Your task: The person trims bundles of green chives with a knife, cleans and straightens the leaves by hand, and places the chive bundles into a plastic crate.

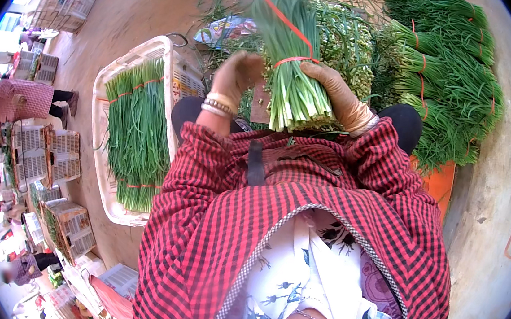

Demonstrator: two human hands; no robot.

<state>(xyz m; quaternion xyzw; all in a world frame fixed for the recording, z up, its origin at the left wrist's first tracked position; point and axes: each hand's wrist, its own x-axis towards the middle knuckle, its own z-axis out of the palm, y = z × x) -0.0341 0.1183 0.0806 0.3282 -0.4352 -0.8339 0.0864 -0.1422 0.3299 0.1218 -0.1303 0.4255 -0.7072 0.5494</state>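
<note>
A bundle of long green chives (298,84) stands in front of me, its pale cut stems towards my lap and its leaves pointing away. One red band circles the stems; another red strip runs slantwise over the leaves. My right hand (337,91), in a tan glove, grips the bundle at the banded stems. My left hand (241,71), with bracelets at the wrist, is beside the bundle's left side, blurred; its fingers are partly curled, and whether they hold anything is unclear. Trimmed stem bits (349,48) lie heaped behind the bundle.
On my left, a white plastic crate (165,103) holds banded chives (140,124). More bundles (450,86) are piled at the right, above an orange surface (440,183), near a wall. A printed plastic bag (224,30) lies ahead. Farther left are stacked crates (30,150) and a person (14,99).
</note>
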